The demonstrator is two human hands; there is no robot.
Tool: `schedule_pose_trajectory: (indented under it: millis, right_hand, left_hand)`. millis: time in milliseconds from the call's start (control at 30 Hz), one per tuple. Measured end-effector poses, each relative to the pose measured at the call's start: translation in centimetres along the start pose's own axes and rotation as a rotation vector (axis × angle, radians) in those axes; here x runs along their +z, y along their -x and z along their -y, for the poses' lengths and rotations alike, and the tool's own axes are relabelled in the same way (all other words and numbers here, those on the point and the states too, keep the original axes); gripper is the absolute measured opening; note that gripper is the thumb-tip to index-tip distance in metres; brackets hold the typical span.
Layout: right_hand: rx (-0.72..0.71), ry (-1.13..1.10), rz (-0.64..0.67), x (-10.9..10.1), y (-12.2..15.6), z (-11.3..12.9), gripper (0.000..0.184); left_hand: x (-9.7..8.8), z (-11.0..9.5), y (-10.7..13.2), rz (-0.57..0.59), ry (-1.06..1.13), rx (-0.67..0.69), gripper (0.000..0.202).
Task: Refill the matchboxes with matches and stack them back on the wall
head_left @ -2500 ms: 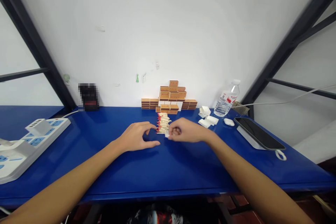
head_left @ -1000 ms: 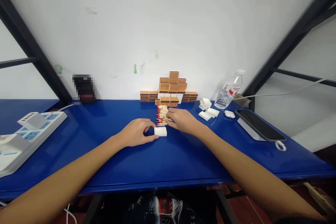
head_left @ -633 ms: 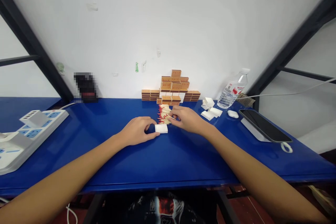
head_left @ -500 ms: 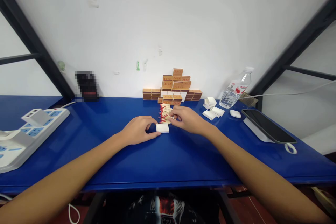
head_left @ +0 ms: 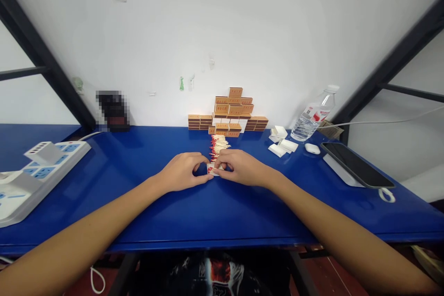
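Observation:
A small white matchbox tray (head_left: 216,175) lies on the blue table. My left hand (head_left: 183,171) grips its left end between thumb and fingers. With fingertips pinched together over the tray, my right hand (head_left: 239,166) holds a few matches (head_left: 210,169), whose red heads show at the tray's left side. Its fingers hide much of the tray's inside. Just behind lies a pile of loose matches (head_left: 219,144), mostly with heads to the left. Stacked matchboxes (head_left: 235,110) stand beyond the pile against the wall.
White empty trays (head_left: 287,146) lie right of the matches. Farther right are a water bottle (head_left: 310,118), a white earphone case (head_left: 312,148) and a phone (head_left: 357,164) on a white block. A power strip (head_left: 65,159) with plugs occupies the left side.
My right hand has moved from the match pile toward me and down to the tray, carrying matches. Red heads now show at the tray. My left hand has stayed on the tray.

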State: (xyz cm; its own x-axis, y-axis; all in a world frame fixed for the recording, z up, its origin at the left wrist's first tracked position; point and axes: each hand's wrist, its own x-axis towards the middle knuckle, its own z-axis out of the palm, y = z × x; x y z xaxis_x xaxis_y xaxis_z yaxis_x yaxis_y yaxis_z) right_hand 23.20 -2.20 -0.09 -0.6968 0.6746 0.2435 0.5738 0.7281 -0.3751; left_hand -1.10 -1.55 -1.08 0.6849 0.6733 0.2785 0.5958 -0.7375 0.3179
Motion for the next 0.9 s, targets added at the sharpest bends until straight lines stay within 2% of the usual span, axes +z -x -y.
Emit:
schedule_pose_trajectory:
  millis: [300,500,900]
  right_hand:
    - [0.014,0.026,0.026,-0.45,0.11,-0.02,0.007]
    - [0.001,0.017,-0.005,-0.22,0.06,-0.18,0.008]
    - [0.052,0.001,-0.038,0.07,0.23,0.11,0.005]
  left_hand:
    - [-0.07,-0.18,0.05,-0.020,-0.022,0.035,0.034]
    - [0.01,-0.05,0.10,-0.032,-0.024,0.072,0.035]
    - [-0.07,-0.15,0.04,-0.012,-0.031,0.015,0.035]
